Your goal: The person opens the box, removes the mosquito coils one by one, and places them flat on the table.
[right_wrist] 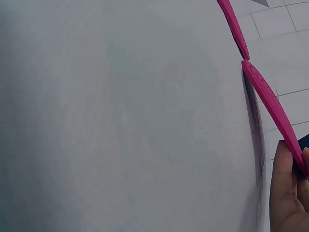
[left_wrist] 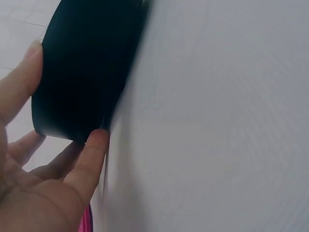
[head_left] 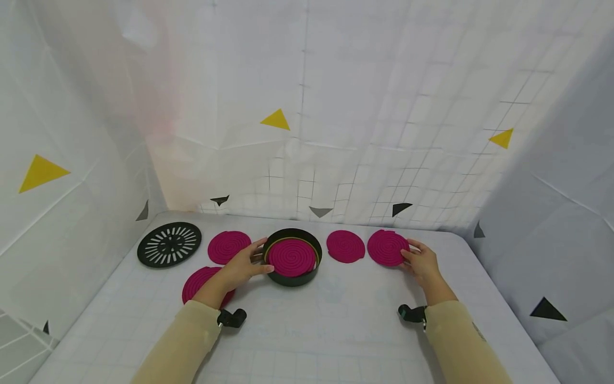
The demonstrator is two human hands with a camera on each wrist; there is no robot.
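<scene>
My left hand [head_left: 244, 265] grips the left side of a round black container [head_left: 291, 281], thumb and fingers spread around its wall. Inside the container lies a magenta spiral coaster [head_left: 291, 257], with a thin yellowish ring showing along the inner wall. In the left wrist view, the container's dark wall [left_wrist: 87, 67] sits between thumb and fingertips. My right hand [head_left: 422, 264] pinches the right edge of another magenta spiral coaster [head_left: 387, 248]. The right wrist view shows this coaster [right_wrist: 270, 99] edge-on, tilted, its held edge raised off the table.
Another magenta coaster [head_left: 346, 246] lies between the container and the right hand's coaster. Two more, one behind [head_left: 228, 247] and one partly under the left forearm [head_left: 199, 282], lie at left. A slotted black disc [head_left: 169, 245] rests at the far left. White sheeting [head_left: 307, 160] encloses the table.
</scene>
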